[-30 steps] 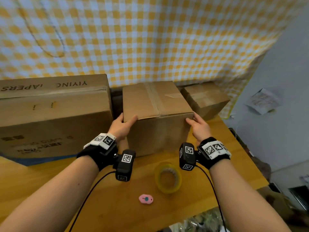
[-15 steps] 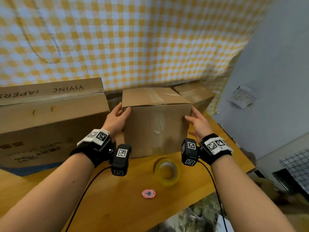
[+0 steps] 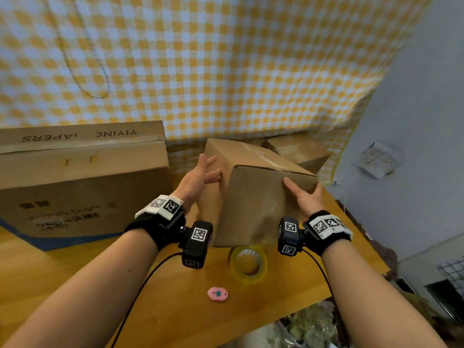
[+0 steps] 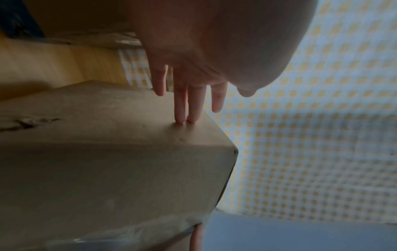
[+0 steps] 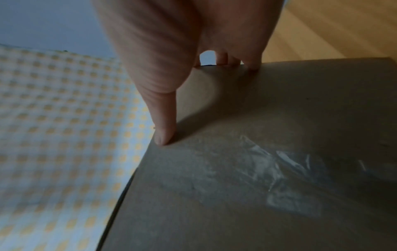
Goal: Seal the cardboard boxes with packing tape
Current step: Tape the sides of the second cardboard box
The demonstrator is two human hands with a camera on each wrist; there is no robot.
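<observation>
A mid-sized cardboard box stands turned at an angle on the wooden table, clear tape along its top seam. My left hand is on its left side with straight fingers; in the left wrist view two fingertips press the box. My right hand grips the box's right vertical edge, with the thumb on the near face and the fingers wrapped behind. A roll of packing tape lies flat in front of the box.
A large printed carton fills the left of the table. A smaller box sits behind on the right against the checked cloth. A pink cutter lies near the front edge. The table ends close on the right.
The box has been turned so that one vertical edge faces me. My left hand has straightened and shifted along the left side; my right hand came round onto the right edge.
</observation>
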